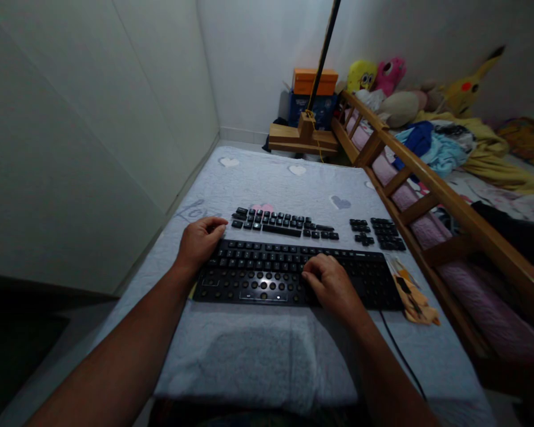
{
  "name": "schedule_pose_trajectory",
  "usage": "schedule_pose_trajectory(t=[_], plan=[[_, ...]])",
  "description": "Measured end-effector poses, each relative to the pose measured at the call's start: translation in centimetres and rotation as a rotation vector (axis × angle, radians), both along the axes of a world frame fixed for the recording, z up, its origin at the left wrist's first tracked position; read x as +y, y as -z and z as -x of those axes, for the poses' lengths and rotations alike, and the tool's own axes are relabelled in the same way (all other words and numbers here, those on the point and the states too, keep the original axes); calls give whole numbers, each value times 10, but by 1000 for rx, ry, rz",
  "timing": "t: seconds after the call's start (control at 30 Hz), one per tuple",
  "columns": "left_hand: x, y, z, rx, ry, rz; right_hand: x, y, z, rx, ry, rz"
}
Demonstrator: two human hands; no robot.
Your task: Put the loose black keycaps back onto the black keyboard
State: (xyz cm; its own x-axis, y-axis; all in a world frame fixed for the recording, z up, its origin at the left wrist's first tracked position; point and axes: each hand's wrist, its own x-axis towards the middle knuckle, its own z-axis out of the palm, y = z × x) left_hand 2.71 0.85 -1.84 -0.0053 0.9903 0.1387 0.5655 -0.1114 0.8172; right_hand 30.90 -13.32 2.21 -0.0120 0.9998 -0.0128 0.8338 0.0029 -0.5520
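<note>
A black keyboard (267, 284) lies on the cloth; its upper rows carry keycaps, while the lower rows show bare round key seats. My right hand (327, 281) rests over its right-middle part, thumb and fingers pinched at the end of a keycap row; what sits between them is hidden. By the keyboard's upper left corner is my left hand (202, 240), thumb and forefinger pressed together close to the loose keycaps (282, 222). Anything in that pinch is too small to make out. A long black spacebar (281, 230) lies among these loose keycaps.
More loose keycaps (387, 233) lie beyond the keyboard's right end. An orange cloth (416, 302) with a dark tool on it is to the right, near the cable (400, 350). A wooden bed rail (427, 172) borders the right side; a white panel (93, 118) stands left.
</note>
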Motion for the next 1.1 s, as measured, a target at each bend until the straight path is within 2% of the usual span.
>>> schedule_pose_trajectory(t=[0.33, 0.77, 0.93, 1.1], plan=[[-1, -1, -1, -4, -8, 14, 3, 1, 1, -37, 1, 11], [-1, -2, -1, 16, -12, 9, -4, 17, 2, -113, -38, -166], [-1, -2, -1, 26, -10, 12, -5, 17, 0, 22, -18, -191], [-1, -2, -1, 31, -9, 12, -6, 5, -10, 239, 74, -285]])
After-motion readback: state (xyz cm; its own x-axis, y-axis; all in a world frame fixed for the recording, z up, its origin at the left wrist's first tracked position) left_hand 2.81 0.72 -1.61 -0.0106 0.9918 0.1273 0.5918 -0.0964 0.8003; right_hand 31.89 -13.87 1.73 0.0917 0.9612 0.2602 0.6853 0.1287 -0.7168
